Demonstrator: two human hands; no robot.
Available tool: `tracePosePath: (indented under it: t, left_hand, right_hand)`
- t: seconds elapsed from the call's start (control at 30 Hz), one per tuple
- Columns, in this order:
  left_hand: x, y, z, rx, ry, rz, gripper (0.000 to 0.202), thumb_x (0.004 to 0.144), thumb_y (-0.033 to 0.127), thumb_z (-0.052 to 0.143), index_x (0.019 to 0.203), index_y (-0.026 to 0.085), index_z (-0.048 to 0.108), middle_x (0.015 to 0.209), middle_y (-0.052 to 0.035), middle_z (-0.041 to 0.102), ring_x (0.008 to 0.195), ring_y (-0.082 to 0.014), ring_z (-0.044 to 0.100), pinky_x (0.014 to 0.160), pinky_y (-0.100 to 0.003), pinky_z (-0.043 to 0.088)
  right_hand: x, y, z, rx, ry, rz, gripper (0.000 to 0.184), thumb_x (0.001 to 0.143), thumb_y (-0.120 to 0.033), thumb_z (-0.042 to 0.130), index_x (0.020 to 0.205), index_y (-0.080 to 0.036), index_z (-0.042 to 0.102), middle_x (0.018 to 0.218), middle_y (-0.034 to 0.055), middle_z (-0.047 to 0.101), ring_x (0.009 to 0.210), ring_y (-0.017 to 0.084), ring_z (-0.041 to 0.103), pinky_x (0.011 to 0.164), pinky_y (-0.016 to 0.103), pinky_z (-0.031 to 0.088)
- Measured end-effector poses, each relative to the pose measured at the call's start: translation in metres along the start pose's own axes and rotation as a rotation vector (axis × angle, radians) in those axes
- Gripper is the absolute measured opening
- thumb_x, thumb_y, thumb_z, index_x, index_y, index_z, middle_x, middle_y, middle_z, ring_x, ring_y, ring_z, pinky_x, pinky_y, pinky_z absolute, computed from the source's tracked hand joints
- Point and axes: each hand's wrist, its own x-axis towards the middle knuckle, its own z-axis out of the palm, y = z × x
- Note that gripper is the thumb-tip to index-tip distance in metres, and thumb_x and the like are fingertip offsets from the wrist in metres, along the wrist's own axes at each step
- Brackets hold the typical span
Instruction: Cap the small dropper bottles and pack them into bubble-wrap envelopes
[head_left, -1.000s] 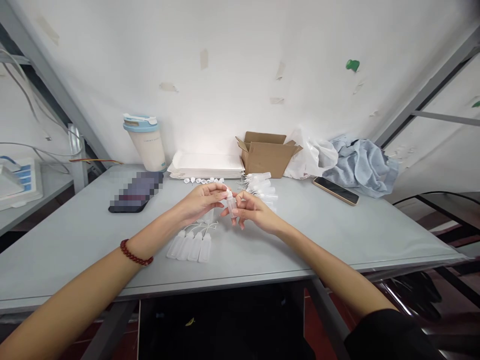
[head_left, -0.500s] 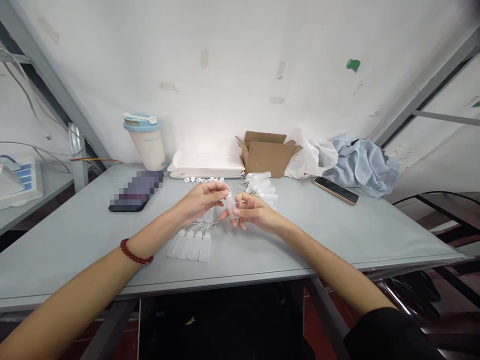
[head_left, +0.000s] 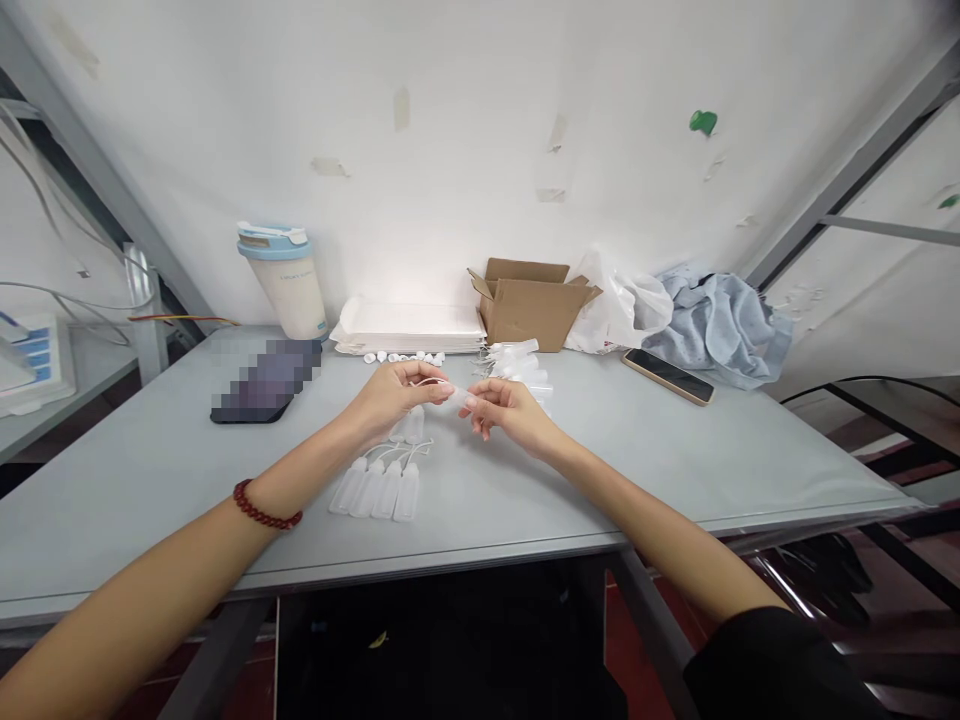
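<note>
You've got one small bottle (head_left: pixel 458 398) pinched betw. both hands, just above the table (head_left: pixel 675 450). L hand (head_left: pixel 396 395) has its fingertips closed on the tip end, and R hand (head_left: pixel 512 412) has its fingers closed round the body. Nearer you than the grip, 4 capped bottles (head_left: pixel 377 490) lie in a row, prob. done. Beyond the grip, loose caps (head_left: pixel 405 357) and a pile of bare bottles (head_left: pixel 520 366) look left to do.

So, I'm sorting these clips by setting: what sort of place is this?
Probably a small packing workbench: a row of small plastic bottles, loose caps and a cardboard box on a grey table.
</note>
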Motion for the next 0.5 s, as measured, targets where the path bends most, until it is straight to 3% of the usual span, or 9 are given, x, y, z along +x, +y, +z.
tracePosePath:
  t: [0.13, 0.33, 0.5]
  left_hand:
    - [0.0013, -0.0014, -0.002, -0.011, -0.005, 0.021, 0.027, 0.06, 0.035, 0.079, 0.079, 0.018, 0.068, 0.081, -0.0024, 0.066, 0.079, -0.017, 0.059, 0.08, -0.033, 0.044]
    - [0.0014, -0.0027, -0.0037, -0.066, -0.046, 0.051, 0.044, 0.058, 0.029, 0.081, 0.098, 0.02, 0.065, 0.095, -0.0045, 0.067, 0.092, -0.0191, 0.06, 0.086, -0.035, 0.045]
    - [0.0006, -0.0001, -0.0016, 0.041, -0.017, 0.041, 0.029, 0.066, 0.038, 0.076, 0.086, 0.018, 0.07, 0.089, -0.0053, 0.068, 0.088, -0.0202, 0.061, 0.086, -0.036, 0.045]
  right_hand:
    - [-0.001, -0.0021, -0.0011, 0.09, -0.024, 0.052, 0.037, 0.071, -0.049, 0.068, 0.077, -0.014, 0.056, 0.07, 0.0025, 0.064, 0.049, 0.007, 0.054, 0.043, 0.021, 0.043]
    - [-0.0003, -0.004, -0.0019, 0.175, -0.038, 0.108, 0.041, 0.07, -0.051, 0.069, 0.07, -0.013, 0.054, 0.063, 0.0003, 0.061, 0.043, 0.005, 0.049, 0.037, 0.019, 0.037]
    - [0.0017, 0.0001, -0.0015, 0.173, -0.013, 0.09, 0.04, 0.07, -0.051, 0.069, 0.076, -0.013, 0.056, 0.071, 0.003, 0.065, 0.046, 0.006, 0.052, 0.041, 0.02, 0.042]
